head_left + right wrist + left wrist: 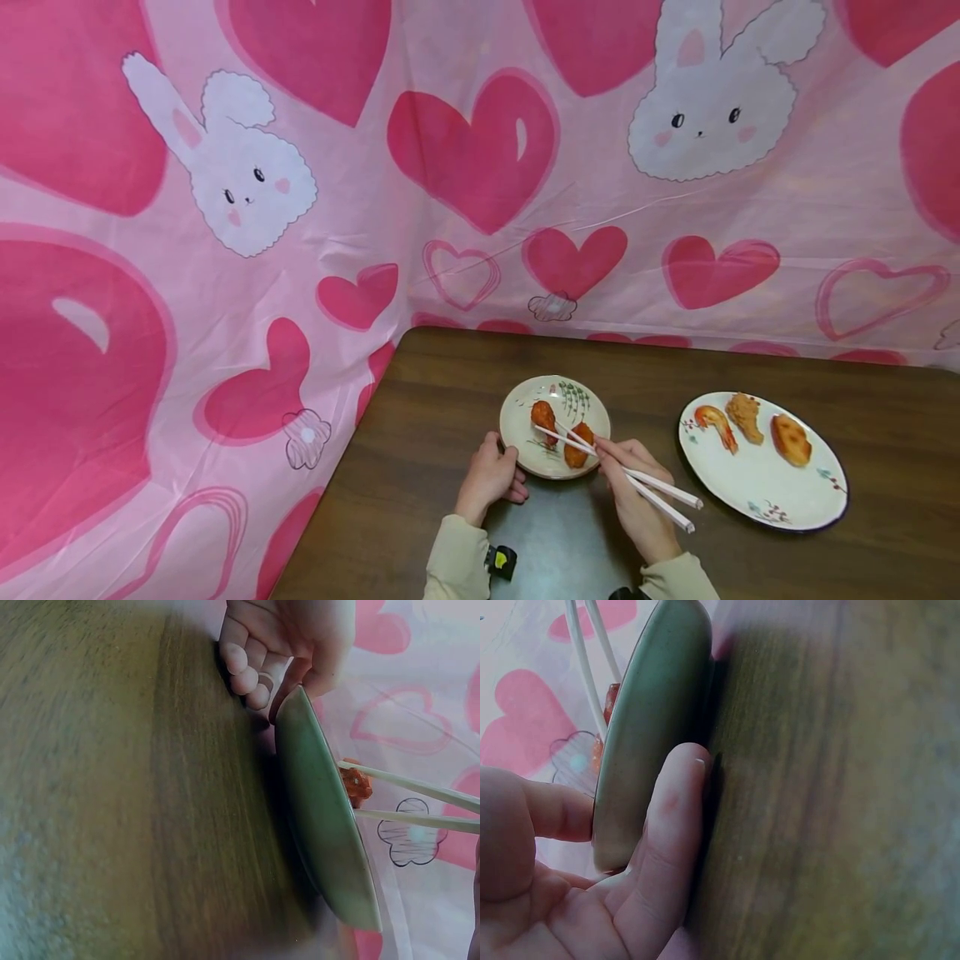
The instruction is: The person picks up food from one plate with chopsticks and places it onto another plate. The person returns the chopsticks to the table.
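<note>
Chopsticks point(663, 487) between right-hand fingers point(636, 454)

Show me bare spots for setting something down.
Bare: table between the small plate and oval plate, beyond the right hand; also table left of the left hand. Crowded: the small plate, with food, chopsticks and both hands close.

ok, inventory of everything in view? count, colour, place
round plate: 1, cream, mid-table
glazed pieces: 2, orange-brown, on round plate
chopsticks: 2, white, tips at glazed pieces
oval plate: 1, white, dark rim, right of round plate
shrimp: 1, orange, oval plate, left
crumbed piece: 1, golden-brown, oval plate, middle
bun: 1, golden-brown, oval plate, right
table: 1, brown, under both plates
cloth: count unclear, pink, behind and left of table
sleeves: 2, beige, forearms
wristbands: 2, black, wrists
left hand: 1, bare, gripping round plate
right hand: 1, bare, holding chopsticks
</note>
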A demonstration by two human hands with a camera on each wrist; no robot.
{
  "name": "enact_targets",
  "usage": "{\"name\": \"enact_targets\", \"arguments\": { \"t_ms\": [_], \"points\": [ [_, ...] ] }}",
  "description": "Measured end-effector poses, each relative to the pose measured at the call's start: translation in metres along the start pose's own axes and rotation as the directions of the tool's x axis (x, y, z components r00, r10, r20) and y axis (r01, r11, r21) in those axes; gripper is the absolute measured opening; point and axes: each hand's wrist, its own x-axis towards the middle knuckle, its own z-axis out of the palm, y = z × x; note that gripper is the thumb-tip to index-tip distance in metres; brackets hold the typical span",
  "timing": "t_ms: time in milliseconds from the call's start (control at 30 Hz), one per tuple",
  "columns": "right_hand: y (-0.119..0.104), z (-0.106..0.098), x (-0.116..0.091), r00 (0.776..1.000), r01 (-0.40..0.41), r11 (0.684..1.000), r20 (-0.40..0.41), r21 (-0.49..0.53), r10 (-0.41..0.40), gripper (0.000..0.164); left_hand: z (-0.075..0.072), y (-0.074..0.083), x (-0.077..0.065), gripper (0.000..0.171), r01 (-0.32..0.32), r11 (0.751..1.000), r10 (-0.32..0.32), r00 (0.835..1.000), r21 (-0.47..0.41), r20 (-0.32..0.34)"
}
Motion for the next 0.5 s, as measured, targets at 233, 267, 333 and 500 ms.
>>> {"name": "enact_targets", "arguments": {
  "t_ms": [233,267,333,500],
  "points": [
    [0.032,-0.003,0.003,0.994,0.108,0.994,-0.02,-0.001,-0.108,0.019,0.0,-0.002,0.0,0.03,-0.014,1.0,0.014,1.0,-0.018,0.012],
    [0.04,-0.003,0.003,0.992,0.127,0.992,-0.029,-0.004,-0.127,0.02,0.0,-0.002,0.0,0.03,-0.012,1.0,0.012,1.0,-0.019,0.013],
    [0.058,-0.003,0.005,0.988,0.146,0.989,-0.046,-0.001,-0.146,0.02,0.0,-0.002,0.001,0.03,-0.013,1.0,0.013,1.0,-0.016,0.012],
    [0.096,-0.006,0.009,0.986,0.144,0.99,-0.08,-0.001,-0.144,0.022,0.0,-0.002,0.001,0.028,-0.011,1.0,0.011,1.0,-0.01,0.011]
  ]
}}
